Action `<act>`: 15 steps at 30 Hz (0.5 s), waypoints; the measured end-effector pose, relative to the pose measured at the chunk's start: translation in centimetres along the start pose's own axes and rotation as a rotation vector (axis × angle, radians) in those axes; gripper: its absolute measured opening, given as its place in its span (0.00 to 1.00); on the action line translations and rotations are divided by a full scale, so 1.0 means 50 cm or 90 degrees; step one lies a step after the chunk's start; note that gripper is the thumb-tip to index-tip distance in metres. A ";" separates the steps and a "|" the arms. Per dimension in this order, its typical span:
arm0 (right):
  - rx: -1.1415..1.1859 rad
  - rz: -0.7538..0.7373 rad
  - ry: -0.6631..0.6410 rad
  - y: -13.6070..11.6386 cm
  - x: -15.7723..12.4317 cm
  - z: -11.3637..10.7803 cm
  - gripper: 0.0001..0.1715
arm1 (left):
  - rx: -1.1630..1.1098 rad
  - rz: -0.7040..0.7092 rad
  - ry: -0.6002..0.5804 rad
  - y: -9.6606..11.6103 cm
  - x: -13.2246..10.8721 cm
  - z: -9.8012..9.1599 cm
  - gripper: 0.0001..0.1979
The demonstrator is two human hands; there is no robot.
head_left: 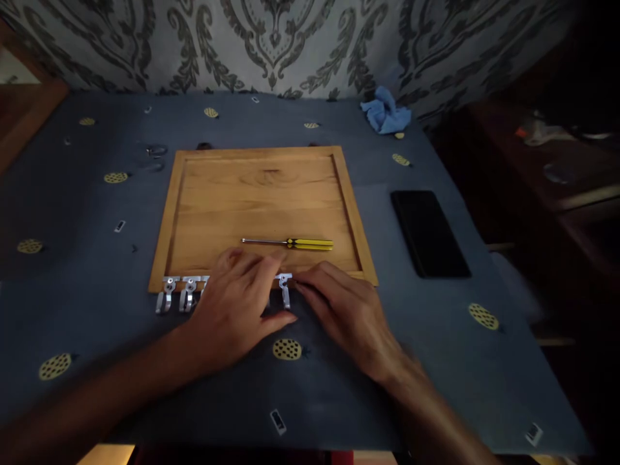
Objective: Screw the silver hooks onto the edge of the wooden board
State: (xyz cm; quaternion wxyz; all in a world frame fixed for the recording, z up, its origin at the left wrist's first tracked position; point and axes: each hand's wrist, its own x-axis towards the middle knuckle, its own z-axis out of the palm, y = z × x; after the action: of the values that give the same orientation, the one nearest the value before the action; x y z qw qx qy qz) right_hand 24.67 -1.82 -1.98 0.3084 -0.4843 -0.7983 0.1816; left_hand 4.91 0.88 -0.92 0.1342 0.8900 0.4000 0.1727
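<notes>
A shallow wooden tray [194, 161] lies on a blue patterned tablecloth [87, 258]. A yellow-handled screwdriver [290, 243] rests inside it near the front rim. Several small metal hooks [177, 294] stand in a row against the tray's front edge. My left hand [237, 303] lies palm down over the middle of that row, fingers spread flat. My right hand [343, 310] lies beside it, fingertips touching one metal hook [285, 289]; its fingers are stretched out.
A black phone [429, 232] lies right of the tray. A crumpled blue cloth [385, 111] sits at the back by the patterned wall. A small ring-shaped object [155, 152] lies left of the tray's far corner. Dark furniture [557, 161] stands on the right.
</notes>
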 end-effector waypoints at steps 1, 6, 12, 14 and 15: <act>0.001 0.008 -0.009 -0.001 -0.001 -0.001 0.13 | -0.001 -0.003 0.000 0.000 0.000 0.001 0.33; -0.009 0.046 -0.048 0.000 -0.004 -0.010 0.17 | -0.020 -0.017 -0.012 -0.001 0.000 0.003 0.29; -0.011 0.032 -0.054 0.003 -0.008 -0.008 0.15 | -0.038 -0.035 0.002 0.000 -0.003 0.004 0.27; -0.010 0.029 -0.055 0.001 -0.008 -0.008 0.16 | -0.039 -0.040 -0.002 0.001 -0.003 0.004 0.26; -0.009 0.027 -0.054 0.000 -0.008 -0.009 0.17 | -0.041 -0.043 -0.003 0.001 -0.003 0.004 0.27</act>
State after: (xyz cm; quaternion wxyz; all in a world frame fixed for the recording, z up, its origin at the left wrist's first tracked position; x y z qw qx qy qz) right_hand 25.11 -2.18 -1.80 0.2667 -0.4949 -0.8018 0.2025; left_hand 4.93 0.71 -1.12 0.1691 0.8716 0.4240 0.1789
